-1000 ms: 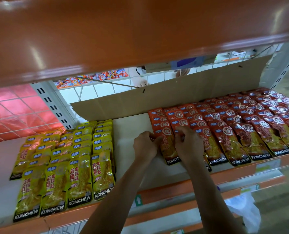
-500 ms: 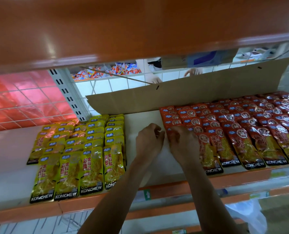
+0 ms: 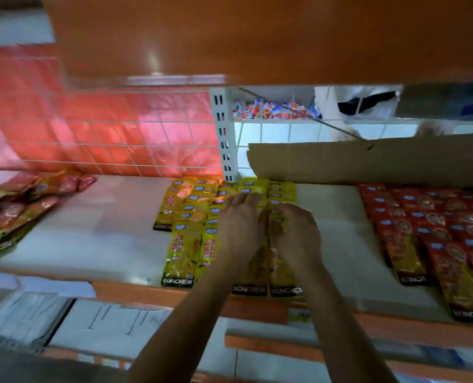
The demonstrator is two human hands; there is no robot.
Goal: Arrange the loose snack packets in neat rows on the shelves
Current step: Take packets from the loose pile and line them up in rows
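Note:
Rows of yellow snack packets (image 3: 184,252) lie overlapped in the middle of the white shelf (image 3: 105,230). My left hand (image 3: 240,228) rests flat on them with its fingers stretched toward the back. My right hand (image 3: 296,233) is beside it on the rightmost yellow row, fingers bent down onto the packets; blur hides whether it grips any. Neat rows of red packets (image 3: 428,230) fill the shelf's right side, apart from both hands. A loose heap of red and green packets (image 3: 17,205) lies at the far left.
An orange upper shelf (image 3: 257,37) hangs low over the work area. A cardboard sheet (image 3: 367,161) leans along the back right. A white slotted post (image 3: 225,134) and wire grid (image 3: 105,134) close the back. Bare shelf shows between the packet groups.
Both hands left the red packets and moved left onto the yellow rows. The view swung left, bringing the loose heap at the far left into sight.

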